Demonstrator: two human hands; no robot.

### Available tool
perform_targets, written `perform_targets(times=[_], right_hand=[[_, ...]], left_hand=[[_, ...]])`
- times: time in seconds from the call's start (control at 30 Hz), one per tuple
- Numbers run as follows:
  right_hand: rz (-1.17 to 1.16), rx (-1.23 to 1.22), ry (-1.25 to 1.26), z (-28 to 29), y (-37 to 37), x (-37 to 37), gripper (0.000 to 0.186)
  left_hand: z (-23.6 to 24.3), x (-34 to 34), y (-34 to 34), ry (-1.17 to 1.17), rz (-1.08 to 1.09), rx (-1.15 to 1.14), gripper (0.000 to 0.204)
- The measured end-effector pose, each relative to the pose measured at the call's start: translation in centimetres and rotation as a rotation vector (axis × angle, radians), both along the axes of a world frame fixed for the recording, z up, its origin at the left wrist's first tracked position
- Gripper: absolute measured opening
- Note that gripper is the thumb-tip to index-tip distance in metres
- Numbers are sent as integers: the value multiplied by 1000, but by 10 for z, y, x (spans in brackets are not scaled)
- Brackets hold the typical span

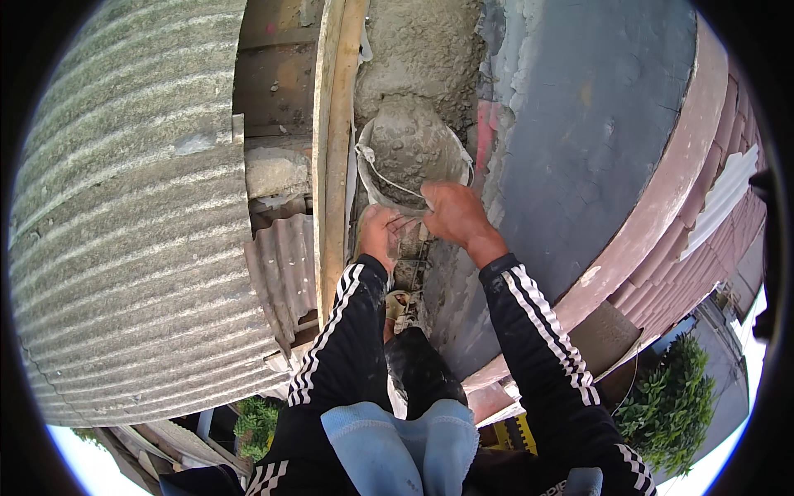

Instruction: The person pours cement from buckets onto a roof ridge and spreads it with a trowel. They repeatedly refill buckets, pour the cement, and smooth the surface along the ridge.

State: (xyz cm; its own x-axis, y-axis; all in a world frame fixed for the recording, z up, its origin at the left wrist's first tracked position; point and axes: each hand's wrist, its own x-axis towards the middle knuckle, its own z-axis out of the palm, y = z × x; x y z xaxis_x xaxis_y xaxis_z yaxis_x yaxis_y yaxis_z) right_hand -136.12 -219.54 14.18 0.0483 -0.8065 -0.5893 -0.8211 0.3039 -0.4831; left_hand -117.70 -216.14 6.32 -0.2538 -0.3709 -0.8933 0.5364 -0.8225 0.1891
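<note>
Right hand [453, 217] grips the near rim of the bucket [411, 157], fingers closed over the edge; our left hand [382, 234] sits just below, cupped under the base, its grasp partly hidden. We note the bucket is tilted, heaped with wet grey mortar, and rests in the gap between the plank [332, 157] and the wall [595, 140].

Largest first: the corrugated sheet [124, 231] fills the left; the grey plastered wall curves on the right; the upright wooden plank runs between them; fresh mortar [418, 50] lies in the gap above the bucket.

In our judgement, a sound pour needs the lower hand bearing the weight while the upper hand steers the rim, tipping slowly so the mix falls inside the gap and not onto the sheet.

We find no packages, labels or signs.
</note>
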Motion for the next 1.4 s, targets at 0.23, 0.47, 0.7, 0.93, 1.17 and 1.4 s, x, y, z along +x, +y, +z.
perform_targets(times=[0.23,0.47,0.7,0.93,1.17,1.4], right_hand=[[-24,-259,57,-46,26,25,24],[-56,-408,182,-68,32,31,18],[27,-385,258,-83,37,29,19],[-106,-369,280,-82,58,42,25],[-541,-512,210,-86,72,42,26],[-621,-583,304,-104,20,9,32]], left_hand=[[-35,11,-34,33,-121,-95,20],[-30,17,-3,59,-29,-108,36],[-82,38,81,-154,-12,116,22],[-138,7,117,-261,26,180,32],[-156,4,106,-373,-27,-6,9],[-126,14,85,-201,63,-178,43]])
